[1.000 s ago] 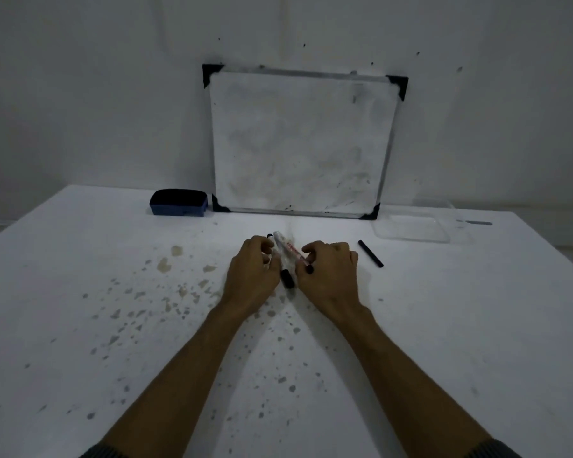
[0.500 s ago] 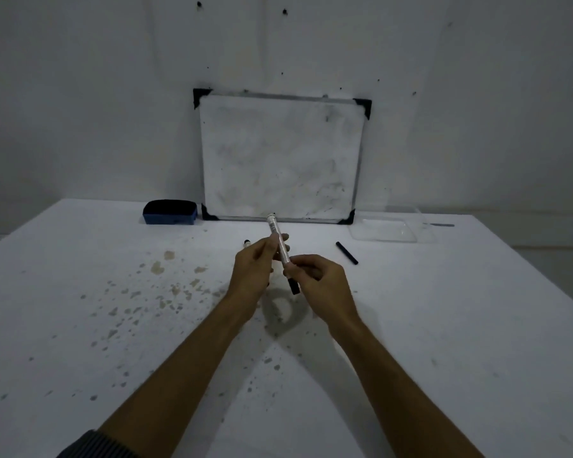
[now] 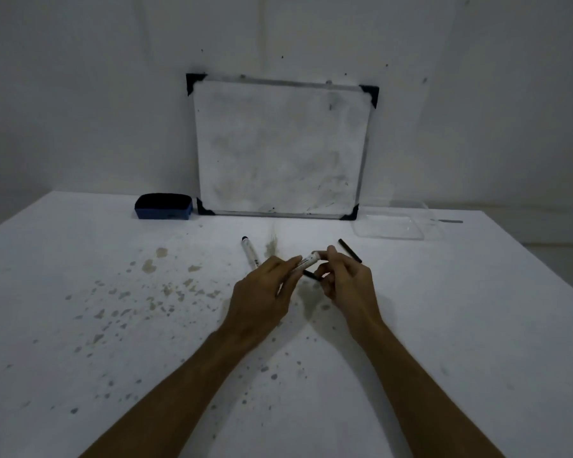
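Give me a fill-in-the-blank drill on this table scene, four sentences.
1. The left hand and the right hand hold a white ___ between them.
2. The whiteboard leans against the ___.
3. The eraser beside the whiteboard is ___ in colour.
4. The clear tray sits to the ___ of the whiteboard.

Missing words: marker; wall; blue; right.

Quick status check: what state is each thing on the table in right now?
Held marker: off the table, pinched between left hand and right hand; cap unclear.
Second marker: lying flat, partly behind left hand.
Black pen: lying flat, untouched.
Whiteboard: standing upright, smudged, no writing.
Eraser: resting beside whiteboard.
Clear tray: looks empty.
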A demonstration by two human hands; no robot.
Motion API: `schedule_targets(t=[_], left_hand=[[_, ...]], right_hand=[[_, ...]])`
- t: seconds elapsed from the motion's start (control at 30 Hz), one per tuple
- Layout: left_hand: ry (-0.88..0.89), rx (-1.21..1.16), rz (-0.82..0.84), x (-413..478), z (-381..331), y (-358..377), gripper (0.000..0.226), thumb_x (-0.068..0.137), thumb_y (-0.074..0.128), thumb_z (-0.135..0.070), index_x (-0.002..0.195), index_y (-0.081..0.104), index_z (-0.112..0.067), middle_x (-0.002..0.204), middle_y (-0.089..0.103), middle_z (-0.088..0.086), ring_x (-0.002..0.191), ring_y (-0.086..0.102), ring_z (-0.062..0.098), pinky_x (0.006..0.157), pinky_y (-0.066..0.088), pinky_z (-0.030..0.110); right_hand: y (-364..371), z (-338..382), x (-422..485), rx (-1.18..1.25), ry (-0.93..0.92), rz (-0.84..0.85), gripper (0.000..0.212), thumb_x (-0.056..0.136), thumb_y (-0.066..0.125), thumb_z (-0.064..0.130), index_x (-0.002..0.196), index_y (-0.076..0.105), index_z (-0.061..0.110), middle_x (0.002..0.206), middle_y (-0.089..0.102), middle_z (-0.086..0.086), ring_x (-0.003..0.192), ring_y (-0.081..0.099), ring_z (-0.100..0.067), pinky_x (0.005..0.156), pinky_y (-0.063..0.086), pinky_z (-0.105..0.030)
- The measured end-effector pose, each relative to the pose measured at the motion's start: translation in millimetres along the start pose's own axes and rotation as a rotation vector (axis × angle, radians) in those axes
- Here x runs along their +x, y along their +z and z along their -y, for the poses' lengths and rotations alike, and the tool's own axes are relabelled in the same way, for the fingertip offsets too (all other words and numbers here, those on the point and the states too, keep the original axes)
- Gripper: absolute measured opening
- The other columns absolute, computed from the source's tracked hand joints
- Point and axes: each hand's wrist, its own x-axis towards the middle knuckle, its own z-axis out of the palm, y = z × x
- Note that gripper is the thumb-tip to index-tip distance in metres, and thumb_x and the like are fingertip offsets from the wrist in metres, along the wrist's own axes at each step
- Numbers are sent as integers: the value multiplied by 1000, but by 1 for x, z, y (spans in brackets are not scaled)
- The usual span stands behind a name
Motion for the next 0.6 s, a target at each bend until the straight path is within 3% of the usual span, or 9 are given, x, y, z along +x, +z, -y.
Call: schedule_targets(t=[0.17, 0.3, 0.4, 0.5, 0.6], left_hand=[[56, 102, -20, 7, 4, -2, 34, 100, 63, -38, 126, 74, -20, 92, 72, -3, 66, 64, 11, 55, 51, 21], [154, 192, 1, 8, 12, -5, 29, 98, 67, -32, 119, 76, -14, 93, 74, 4, 69, 67, 20, 58, 55, 32], [212, 200, -7, 10, 12, -3, 26, 96, 70, -17, 118, 74, -3, 99, 74, 14, 78, 70, 31, 67, 60, 42], [215, 235, 7, 8, 8, 1, 31, 94, 73, -9, 124, 72, -4, 105, 73, 18, 79, 70, 35, 67, 60, 45], [196, 216, -25, 5, 9, -2, 31, 94, 75, -17, 124, 74, -9, 100, 75, 14, 75, 70, 30, 65, 60, 39]], right_hand=[[2, -8, 5, -113, -21, 36, 27, 101, 65, 40, 95, 81, 19, 67, 73, 7, 51, 56, -2, 49, 45, -17], [-3, -7, 11, -75, -8, 51, 17, 99, 71, 21, 110, 80, 11, 68, 75, 12, 52, 61, 2, 48, 44, -11], [-6, -5, 14, -130, -39, 74, 21, 98, 71, 21, 110, 79, 6, 63, 73, 16, 52, 62, 4, 47, 44, -10], [-7, -5, 13, -112, 12, 108, 23, 99, 70, 25, 107, 80, 7, 61, 72, 11, 48, 59, 1, 44, 43, -12], [-4, -6, 8, -28, 118, 163, 24, 100, 68, 30, 101, 80, 9, 65, 71, -1, 49, 59, -6, 43, 43, -19]])
